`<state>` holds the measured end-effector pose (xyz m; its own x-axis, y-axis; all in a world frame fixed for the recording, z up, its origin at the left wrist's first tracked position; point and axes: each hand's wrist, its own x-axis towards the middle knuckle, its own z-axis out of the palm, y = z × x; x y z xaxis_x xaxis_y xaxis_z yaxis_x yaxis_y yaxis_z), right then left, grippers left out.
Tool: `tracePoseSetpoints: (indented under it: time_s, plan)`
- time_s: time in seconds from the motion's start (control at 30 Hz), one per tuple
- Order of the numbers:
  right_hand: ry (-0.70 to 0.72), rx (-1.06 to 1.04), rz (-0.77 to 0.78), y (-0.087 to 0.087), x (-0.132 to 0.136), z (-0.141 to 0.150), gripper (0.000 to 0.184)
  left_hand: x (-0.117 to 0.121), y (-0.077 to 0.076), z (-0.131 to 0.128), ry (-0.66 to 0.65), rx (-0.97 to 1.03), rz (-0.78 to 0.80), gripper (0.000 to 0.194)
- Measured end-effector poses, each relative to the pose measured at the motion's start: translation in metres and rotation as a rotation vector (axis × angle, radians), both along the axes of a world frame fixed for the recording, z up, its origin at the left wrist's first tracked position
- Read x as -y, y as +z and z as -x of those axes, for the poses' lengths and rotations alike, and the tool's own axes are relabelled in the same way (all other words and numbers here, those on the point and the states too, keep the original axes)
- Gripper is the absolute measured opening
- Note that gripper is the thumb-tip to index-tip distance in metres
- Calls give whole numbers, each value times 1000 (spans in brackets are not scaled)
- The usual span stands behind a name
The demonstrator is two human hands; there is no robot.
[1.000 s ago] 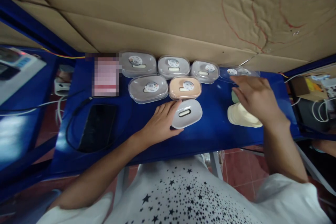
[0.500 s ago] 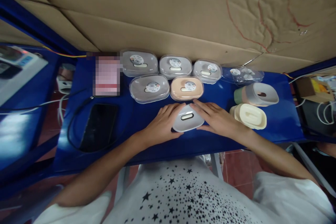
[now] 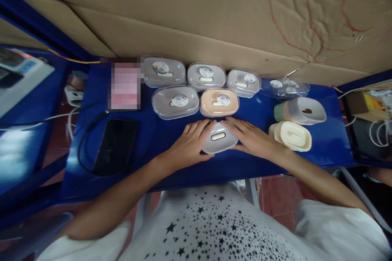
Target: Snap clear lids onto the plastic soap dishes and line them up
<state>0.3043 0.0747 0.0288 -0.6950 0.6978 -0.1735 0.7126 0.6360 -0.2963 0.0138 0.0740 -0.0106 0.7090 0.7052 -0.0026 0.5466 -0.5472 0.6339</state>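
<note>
A grey rounded soap box, with a cream piece showing in its oval slot, lies in front of me. My left hand grips its left side, fingers over the far edge and thumb at the near edge. On the opposite side my right hand grips it the same way. No clear lid covers this box. Just beyond my hands are a peach soap box and a grey soap box, both under clear lids with round stickers.
Three lidded grey boxes line the cardboard wall. Clear lids, stacked coloured trays and cream inserts sit at right. A black phone, a cable and a blurred-out pink item lie at left on the blue table.
Both hands keep their hold on the grey soap box. The cream piece in its slot looks slightly more filled in. Otherwise the view has only shifted a little.
</note>
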Motion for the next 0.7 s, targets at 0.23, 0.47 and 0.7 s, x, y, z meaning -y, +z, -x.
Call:
tracePoseSetpoints:
  time_s: [0.23,0.47,0.7]
  plan:
    - [-81,80,-144,49,-38,-49,51,0,-1,2,-27,-43,-68,96]
    - [-458,435,-252,59,-125,-112,94,-5,1,6,-54,-45,-88,95]
    - [-499,472,-109,49,-160,-118,103,-9,3,6,-57,-44,-63,97]
